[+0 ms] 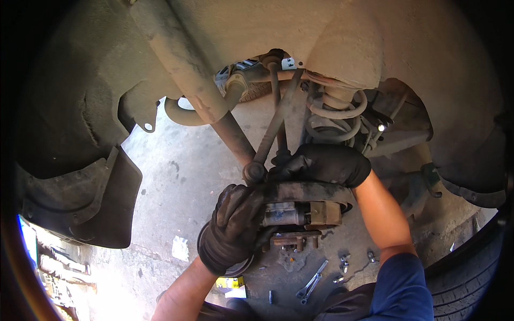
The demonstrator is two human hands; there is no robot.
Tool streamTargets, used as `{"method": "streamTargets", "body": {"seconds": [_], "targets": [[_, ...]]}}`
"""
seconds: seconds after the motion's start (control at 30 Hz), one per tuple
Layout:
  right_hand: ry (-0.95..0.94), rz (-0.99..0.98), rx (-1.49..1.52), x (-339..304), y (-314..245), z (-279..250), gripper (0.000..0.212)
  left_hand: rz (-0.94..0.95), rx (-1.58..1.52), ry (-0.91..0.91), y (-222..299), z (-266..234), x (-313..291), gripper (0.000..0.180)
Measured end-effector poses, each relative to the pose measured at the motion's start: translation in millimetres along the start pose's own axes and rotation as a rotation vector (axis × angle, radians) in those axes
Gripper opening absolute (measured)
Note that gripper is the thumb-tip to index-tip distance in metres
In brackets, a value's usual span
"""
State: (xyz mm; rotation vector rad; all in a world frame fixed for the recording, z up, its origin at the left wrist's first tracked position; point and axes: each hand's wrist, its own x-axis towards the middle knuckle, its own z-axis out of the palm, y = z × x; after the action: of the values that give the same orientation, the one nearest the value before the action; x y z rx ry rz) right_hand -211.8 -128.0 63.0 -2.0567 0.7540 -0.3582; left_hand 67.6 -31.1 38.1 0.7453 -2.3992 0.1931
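Note:
Black work gloves cover both my hands. In front of me is a wheel brake assembly, with a dark curved backing plate (313, 190), a grey cylinder (281, 214), a brownish block (324, 214) and a hub flange with studs (297, 237). My left hand (233, 222) wraps around the assembly's left side, fingers bent. My right hand (324, 163) lies over the top of the backing plate with its fingers curled behind it; what they grip there is hidden. Just beyond the hands, a rod end (254, 172) meets the dusty shock absorber (187, 64).
A coil spring (338, 120) stands behind my right hand. The wheel arch (439, 48) curves overhead, with a mud flap (115, 200) at left. Wrenches (312, 282), small metal parts (344, 265) and a yellow box (231, 282) lie on the floor. A tyre (471, 289) is at lower right.

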Motion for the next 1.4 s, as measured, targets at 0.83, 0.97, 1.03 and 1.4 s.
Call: {"method": "streamTargets", "body": {"seconds": [0.83,0.97,1.03,1.4], "targets": [[-0.212,0.248,-0.181,4.9,7.0,-26.4,0.029,0.039,-0.019,0.274,-11.1,32.3,-13.5,0.065],[-0.244,0.231,-0.073,7.6,7.2,-30.3,0.027,0.009,0.007,0.272,-9.8,32.0,-14.3,0.065],[-0.251,0.211,-0.158,6.3,3.8,-31.4,0.025,-0.004,0.007,0.247,-8.3,30.9,-14.8,0.061],[-0.526,0.528,0.028,25.8,8.7,-58.1,0.026,-0.012,-0.047,0.265,-9.3,30.3,-13.7,0.043]]}}
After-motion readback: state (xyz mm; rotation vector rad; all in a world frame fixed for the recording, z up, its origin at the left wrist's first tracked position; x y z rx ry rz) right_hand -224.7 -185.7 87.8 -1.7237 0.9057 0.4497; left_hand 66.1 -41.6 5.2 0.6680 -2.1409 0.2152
